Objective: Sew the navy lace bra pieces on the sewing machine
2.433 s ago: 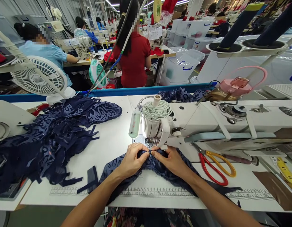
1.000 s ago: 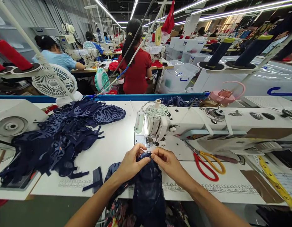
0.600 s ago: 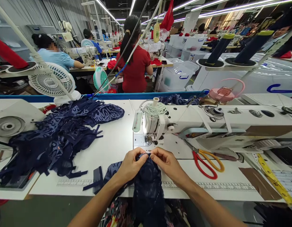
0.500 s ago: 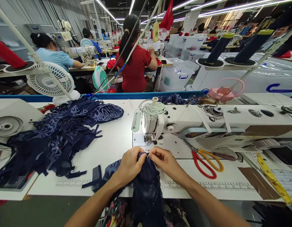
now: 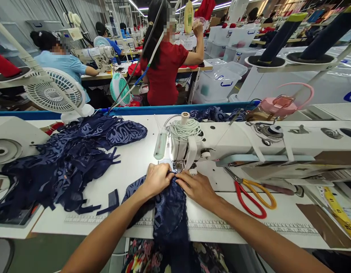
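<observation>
- Between the fingers (image 5: 181, 176), just in front of the foot (image 5: 178, 166) of the machine (image 5: 238, 136), is the top edge of the dark blue cloth (image 5: 170, 212); below them the cloth hangs over the near edge of the table (image 5: 135, 161) towards the lap.
- Left hand (image 5: 157, 180): thumb and fingertips pinch that edge, knuckles up.
- Right hand (image 5: 196, 186): thumb and fingertips pinch it too, close beside the left, so the 2 grips nearly meet.
- Left of the fingers, under the left wrist, lies more patterned cloth; whether it joins the hanging part, I cannot tell.
- Step in hand, as I judge it: bringing the edge up to the foot and lining it up for a seam. The fingers hide its far end, so I cannot tell whether any of it lies beneath the foot.
- Next move, I think, calls for a small, straight push forward with the layers flat and even, and fingertips clear of the needle.
- Well left of the fingers is a pile (image 5: 70, 155) of like pieces; to their right, scissors (image 5: 255, 193) lie apart from the cloth, out of the way.
</observation>
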{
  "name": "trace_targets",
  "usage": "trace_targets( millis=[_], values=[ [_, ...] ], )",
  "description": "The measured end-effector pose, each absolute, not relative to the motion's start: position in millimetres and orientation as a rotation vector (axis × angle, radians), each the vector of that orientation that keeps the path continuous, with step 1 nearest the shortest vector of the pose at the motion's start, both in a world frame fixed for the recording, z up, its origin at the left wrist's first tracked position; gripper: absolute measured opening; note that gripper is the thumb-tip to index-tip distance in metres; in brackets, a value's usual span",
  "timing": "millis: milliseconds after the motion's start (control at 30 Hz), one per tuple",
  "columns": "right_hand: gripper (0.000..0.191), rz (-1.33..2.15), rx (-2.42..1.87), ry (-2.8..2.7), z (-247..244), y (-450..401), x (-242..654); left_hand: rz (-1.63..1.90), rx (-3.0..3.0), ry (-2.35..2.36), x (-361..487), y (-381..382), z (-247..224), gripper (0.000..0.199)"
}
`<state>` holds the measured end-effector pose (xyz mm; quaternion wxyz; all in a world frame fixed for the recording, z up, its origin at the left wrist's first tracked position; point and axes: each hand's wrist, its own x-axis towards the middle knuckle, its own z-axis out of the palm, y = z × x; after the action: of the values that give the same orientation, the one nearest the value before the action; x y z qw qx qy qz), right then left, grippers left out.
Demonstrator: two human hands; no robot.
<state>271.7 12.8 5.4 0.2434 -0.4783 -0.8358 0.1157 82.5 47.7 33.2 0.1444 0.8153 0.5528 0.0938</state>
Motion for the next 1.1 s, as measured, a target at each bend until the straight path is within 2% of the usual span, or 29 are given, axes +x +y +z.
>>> trace_targets(
  millis=[167, 300, 433, 667, 1100],
  values=[
    [0.028, 0.133, -1.228, -2.366, 0, 11, 271, 0.433, 2.458, 1.71, 90, 22, 36, 0.01],
    [0.028, 0.039, -1.199, -2.376, 0, 8, 270, 0.68, 2.752, 1.404, 85, -7, 15, 0.026],
    [0.028, -0.039, -1.167, -2.37, 2, 9, 269, 0.661, 2.903, 1.175, 66, -5, -1, 0.034],
    [0.03, 0.103, -1.367, -2.298, 10, 20, 267, 0.6, 2.974, 1.105, 55, 1, -1, 0.035],
    [0.026, 0.316, -1.389, -2.44, 14, 30, 263, 0.602, 2.939, 1.122, 55, -7, 2, 0.035]
  ],
)
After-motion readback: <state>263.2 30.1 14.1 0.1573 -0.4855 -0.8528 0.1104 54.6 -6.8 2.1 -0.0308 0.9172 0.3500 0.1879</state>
